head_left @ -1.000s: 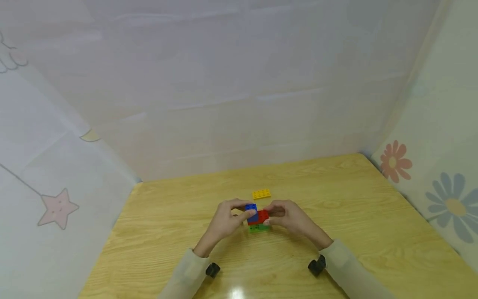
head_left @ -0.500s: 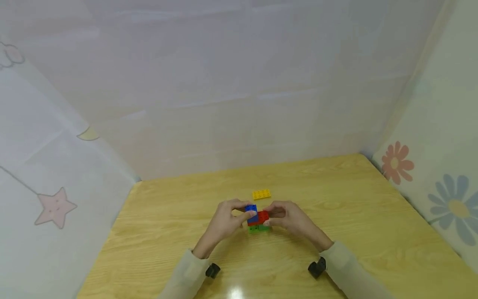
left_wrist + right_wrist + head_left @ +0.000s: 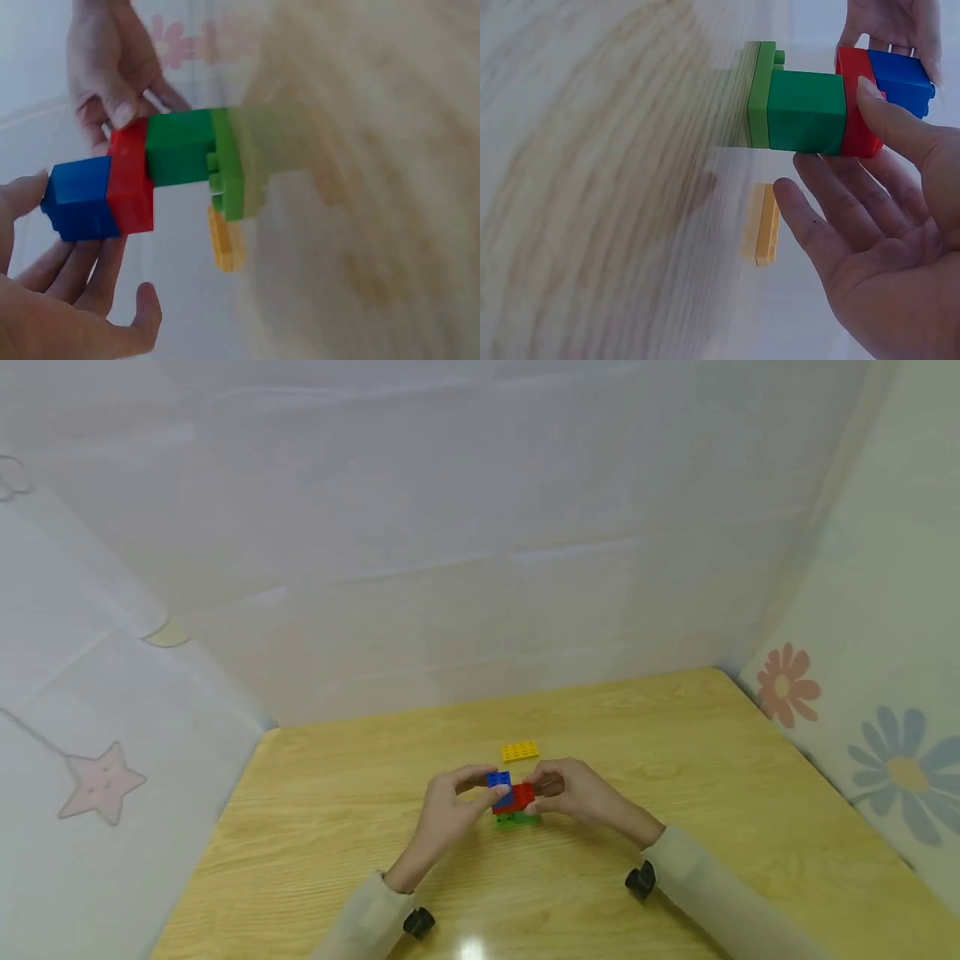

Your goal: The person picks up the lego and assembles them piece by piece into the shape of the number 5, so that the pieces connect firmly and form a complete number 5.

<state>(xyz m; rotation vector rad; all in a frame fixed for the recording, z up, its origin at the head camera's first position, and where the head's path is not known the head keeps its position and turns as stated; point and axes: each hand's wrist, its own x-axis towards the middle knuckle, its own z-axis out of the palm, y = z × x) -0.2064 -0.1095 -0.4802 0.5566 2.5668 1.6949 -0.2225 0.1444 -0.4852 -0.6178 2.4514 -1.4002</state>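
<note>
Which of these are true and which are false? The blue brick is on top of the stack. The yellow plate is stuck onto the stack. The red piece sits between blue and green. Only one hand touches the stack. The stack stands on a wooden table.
1. The blue brick is on top of the stack. True.
2. The yellow plate is stuck onto the stack. False: it lies alone on the table, behind the stack.
3. The red piece sits between blue and the green brick. True.
4. Only one hand touches the stack. False: the left hand pinches the blue brick and the right hand pinches the red piece.
5. The stack stands on a wooden table. True.
</note>
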